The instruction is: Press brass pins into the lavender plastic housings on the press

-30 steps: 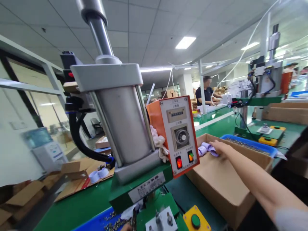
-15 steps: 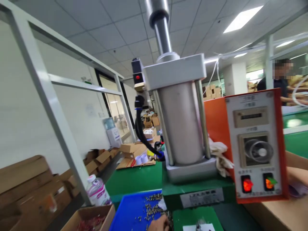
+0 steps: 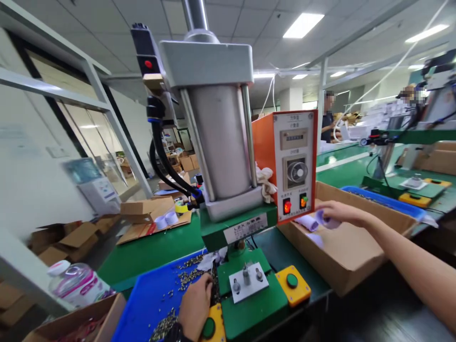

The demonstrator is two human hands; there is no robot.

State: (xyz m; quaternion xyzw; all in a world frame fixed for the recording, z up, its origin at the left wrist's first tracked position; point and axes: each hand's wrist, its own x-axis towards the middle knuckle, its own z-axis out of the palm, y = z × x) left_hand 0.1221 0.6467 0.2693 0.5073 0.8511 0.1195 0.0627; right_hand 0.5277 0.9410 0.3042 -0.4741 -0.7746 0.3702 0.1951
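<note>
My left hand (image 3: 195,301) is over the right edge of a blue tray (image 3: 133,308) scattered with small brass-coloured metal parts (image 3: 187,279). Its fingers are pinched together among the parts, and whatever they grip is hidden. My right hand (image 3: 330,213) reaches into a cardboard box (image 3: 351,249) and closes on a lavender roll (image 3: 326,221). Another lavender roll (image 3: 307,222) lies close by in that box. Between my hands stands a press (image 3: 228,142) with a steel cylinder; a metal plate with upright pins (image 3: 248,281) sits on its green base.
Two yellow boxes with green buttons, one on the right (image 3: 292,285), flank the press base. An orange control box (image 3: 295,166) juts out beside the cylinder. A bottle (image 3: 80,285) and a small carton (image 3: 85,323) are at left. Another person (image 3: 327,121) is in the background.
The view has swung right and down. My right arm, mostly hidden behind the control box before, now shows over the cardboard box. My left hand stays by the metal parts.
</note>
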